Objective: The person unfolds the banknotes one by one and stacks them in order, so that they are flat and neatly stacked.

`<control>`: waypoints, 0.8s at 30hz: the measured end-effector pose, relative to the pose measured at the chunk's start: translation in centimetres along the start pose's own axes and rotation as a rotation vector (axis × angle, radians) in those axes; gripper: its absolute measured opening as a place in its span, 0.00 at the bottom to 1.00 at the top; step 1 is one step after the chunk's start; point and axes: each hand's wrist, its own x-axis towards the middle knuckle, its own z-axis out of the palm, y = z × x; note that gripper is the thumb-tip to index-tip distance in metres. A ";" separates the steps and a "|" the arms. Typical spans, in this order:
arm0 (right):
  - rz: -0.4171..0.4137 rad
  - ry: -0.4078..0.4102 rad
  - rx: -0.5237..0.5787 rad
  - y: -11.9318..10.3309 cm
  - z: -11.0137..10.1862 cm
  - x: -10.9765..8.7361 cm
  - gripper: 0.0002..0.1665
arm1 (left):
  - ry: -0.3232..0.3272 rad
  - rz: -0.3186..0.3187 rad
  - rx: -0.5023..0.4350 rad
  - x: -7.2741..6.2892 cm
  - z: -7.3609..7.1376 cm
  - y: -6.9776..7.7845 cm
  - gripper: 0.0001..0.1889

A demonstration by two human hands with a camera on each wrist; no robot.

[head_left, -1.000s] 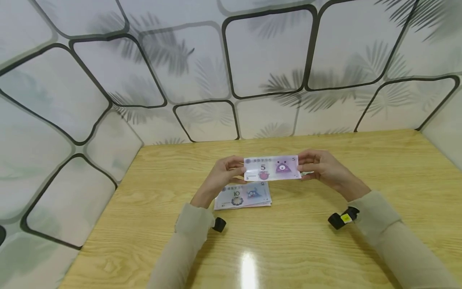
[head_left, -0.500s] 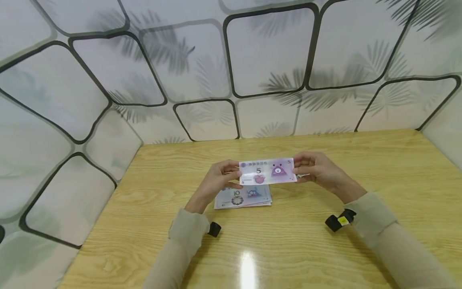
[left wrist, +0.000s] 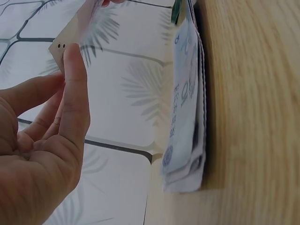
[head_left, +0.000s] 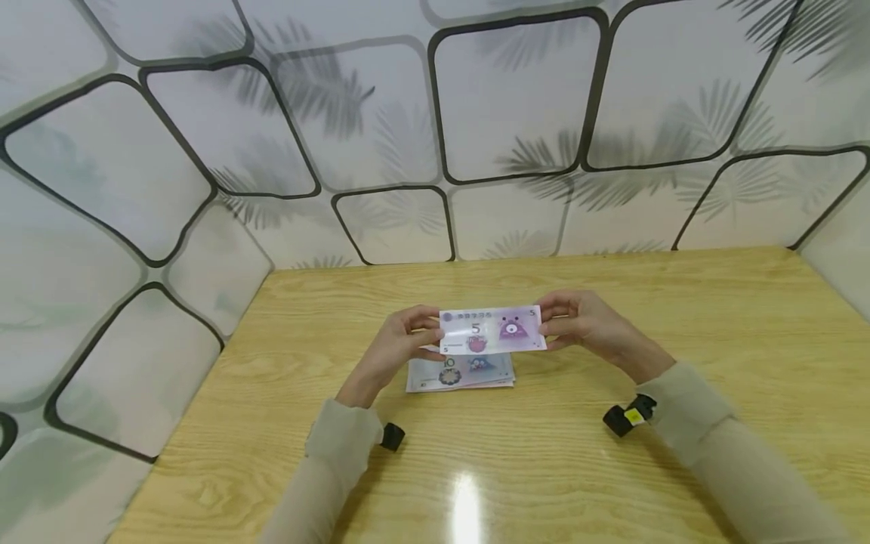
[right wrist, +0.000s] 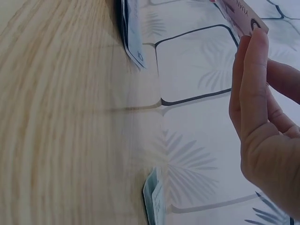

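Note:
A purple play banknote marked 5 is held flat and upright between both hands, face toward the head camera. My left hand pinches its left end between thumb and fingers. The right hand pinches the opposite short end. Below it a stack of play banknotes lies on the table, a blue one marked 10 on top; the held note covers the stack's upper edge in the head view. From the left wrist, the stack shows several layered, slightly uneven notes. The raised note stands well above the tabletop in the right wrist view.
A folded greenish note lies apart on the table, hidden behind the right hand in the head view. The wooden table meets a patterned wall at the back. Black wrist cameras hang below the cuffs.
Both hands have moved left and slightly down with the purple banknote, which now covers more of the stack's upper edge. The stack has stayed in place.

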 end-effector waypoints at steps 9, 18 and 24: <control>0.047 -0.006 -0.021 0.2 0.9 0.9 0.24 | -0.007 -0.005 0.000 -0.3 -1.2 -0.4 0.23; 0.052 -0.026 -0.002 0.6 1.6 1.6 0.22 | -0.021 0.006 0.027 -0.6 -1.8 -0.6 0.24; 0.094 -0.016 -0.034 0.8 1.9 1.9 0.25 | -0.013 -0.005 0.034 -0.7 -2.0 -0.9 0.24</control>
